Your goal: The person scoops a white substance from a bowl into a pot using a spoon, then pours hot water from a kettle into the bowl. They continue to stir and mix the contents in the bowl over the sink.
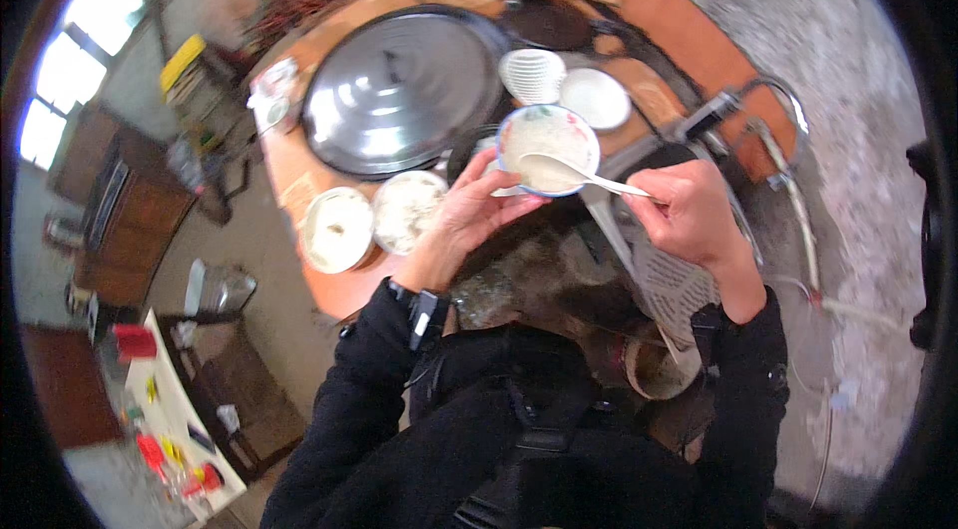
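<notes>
Near the middle of the view, my left hand (479, 203) holds a bowl (550, 143) with a blue rim and a floral pattern. My right hand (685, 211) grips the handle of a white spoon (606, 183), whose head is inside the bowl. What the bowl contains is too blurred to tell. Left of my left hand stand a bowl of white, lumpy food (408, 211) and another pale bowl (337, 229) with whitish contents. Just beyond the held bowl are a white ribbed bowl or strainer (533, 74) and a round white dish (596, 98).
A large domed metal lid (404, 91) covers much of the orange-brown stove top (288, 177). A dark round pan (550, 24) sits behind. At the right are a tap (707, 113) and a hose (797, 214). A bucket (662, 368) stands low beside my right arm.
</notes>
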Demonstrator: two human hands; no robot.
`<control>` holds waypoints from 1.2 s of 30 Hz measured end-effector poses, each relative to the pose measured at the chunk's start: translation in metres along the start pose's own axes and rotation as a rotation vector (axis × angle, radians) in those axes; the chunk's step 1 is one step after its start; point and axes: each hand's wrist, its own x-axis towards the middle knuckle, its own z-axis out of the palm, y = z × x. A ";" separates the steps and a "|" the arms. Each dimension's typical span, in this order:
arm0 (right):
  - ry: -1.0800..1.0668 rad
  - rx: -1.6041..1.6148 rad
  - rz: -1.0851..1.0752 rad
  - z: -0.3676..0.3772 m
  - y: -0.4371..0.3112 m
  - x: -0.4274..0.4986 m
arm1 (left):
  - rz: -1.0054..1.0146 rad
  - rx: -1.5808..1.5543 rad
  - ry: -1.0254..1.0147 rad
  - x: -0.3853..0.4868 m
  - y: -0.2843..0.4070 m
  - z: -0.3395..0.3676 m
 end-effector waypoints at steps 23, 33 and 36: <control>-0.219 1.375 0.460 0.245 -0.157 0.205 | 0.359 0.059 0.416 -0.148 0.200 -0.254; -0.351 1.600 0.814 0.236 -0.137 0.131 | 0.374 0.080 0.503 -0.137 0.186 -0.330; -0.343 1.592 0.968 0.243 -0.140 0.112 | 0.366 0.066 0.485 -0.134 0.181 -0.340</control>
